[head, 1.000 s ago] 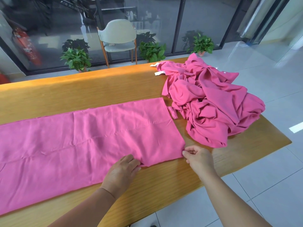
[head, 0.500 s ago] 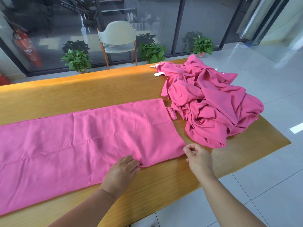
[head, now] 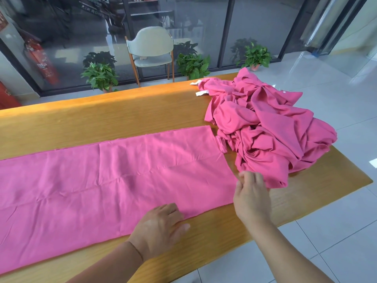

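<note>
Where the flat cloth lies: spread over the left and middle of the frame on the desk, running off the left edge, with a few shallow creases and its short end toward the right.
Flat cloth, handling: probably thin, light and limp. It should slide easily on the smooth wood, and it would likely bunch or skew if pulled from a single point.
Left hand: lower middle of the frame, lying flat with fairly straight fingers that press the near hem onto the desk. It grips nothing.
Where to take hold: the two corners of the short right end look best, pinched at the hem while a flat palm pins the near edge.
Right hand: right of middle and blurred, over the near right corner of the flat cloth, which it hides. Its fingers are loosely bent, and I cannot tell whether it pinches that corner.
Loose strip: a small pink tab between the flat cloth's far right corner and the heap.
Heap: crumpled pink fabric at the right of the frame, just beside the short end, with white tags at its upper left.
Heap, handling: soft and tangled, so lifting one fold may drag others along.
</note>
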The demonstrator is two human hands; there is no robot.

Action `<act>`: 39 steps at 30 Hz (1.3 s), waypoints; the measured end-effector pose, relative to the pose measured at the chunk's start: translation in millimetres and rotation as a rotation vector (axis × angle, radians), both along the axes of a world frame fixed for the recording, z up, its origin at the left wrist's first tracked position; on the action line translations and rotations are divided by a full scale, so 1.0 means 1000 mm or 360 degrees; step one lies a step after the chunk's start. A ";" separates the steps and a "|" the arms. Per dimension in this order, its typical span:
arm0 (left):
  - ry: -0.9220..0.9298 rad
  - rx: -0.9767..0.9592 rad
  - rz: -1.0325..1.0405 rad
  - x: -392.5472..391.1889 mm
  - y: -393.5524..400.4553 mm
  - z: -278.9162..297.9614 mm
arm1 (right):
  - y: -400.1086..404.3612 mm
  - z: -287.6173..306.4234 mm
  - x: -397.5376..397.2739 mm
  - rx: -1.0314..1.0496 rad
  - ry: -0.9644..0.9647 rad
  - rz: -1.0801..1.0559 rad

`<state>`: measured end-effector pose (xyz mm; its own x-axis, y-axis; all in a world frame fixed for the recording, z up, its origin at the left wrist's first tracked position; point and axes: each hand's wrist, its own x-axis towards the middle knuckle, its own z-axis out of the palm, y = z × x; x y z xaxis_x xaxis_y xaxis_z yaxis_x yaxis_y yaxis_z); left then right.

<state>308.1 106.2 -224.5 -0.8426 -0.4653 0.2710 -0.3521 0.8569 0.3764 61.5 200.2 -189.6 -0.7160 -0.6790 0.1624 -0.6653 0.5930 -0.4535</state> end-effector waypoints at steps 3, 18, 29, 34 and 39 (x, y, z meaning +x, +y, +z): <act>0.0009 0.0036 0.0343 -0.006 -0.012 0.002 | -0.032 0.002 0.043 -0.0112 0.0126 0.0520; -0.0538 0.0085 0.0554 -0.033 -0.047 0.011 | -0.088 -0.021 0.014 0.0690 0.0046 0.0605; -0.0644 0.0111 0.0394 -0.061 -0.121 -0.005 | -0.114 -0.036 -0.020 0.0578 0.0119 0.0337; -0.0681 0.0016 0.0365 -0.110 -0.161 -0.005 | -0.167 -0.031 0.007 0.0351 0.0176 0.0820; -0.0766 -0.0031 0.0369 -0.111 -0.176 -0.014 | -0.200 -0.043 -0.036 0.0605 0.0008 0.0707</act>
<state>196.8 -69.6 -238.0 -0.7496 -0.6526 -0.1102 -0.6618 0.7415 0.1104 25.5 0.1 -232.9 -0.3490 -0.9252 -0.1489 -0.8890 0.3771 -0.2598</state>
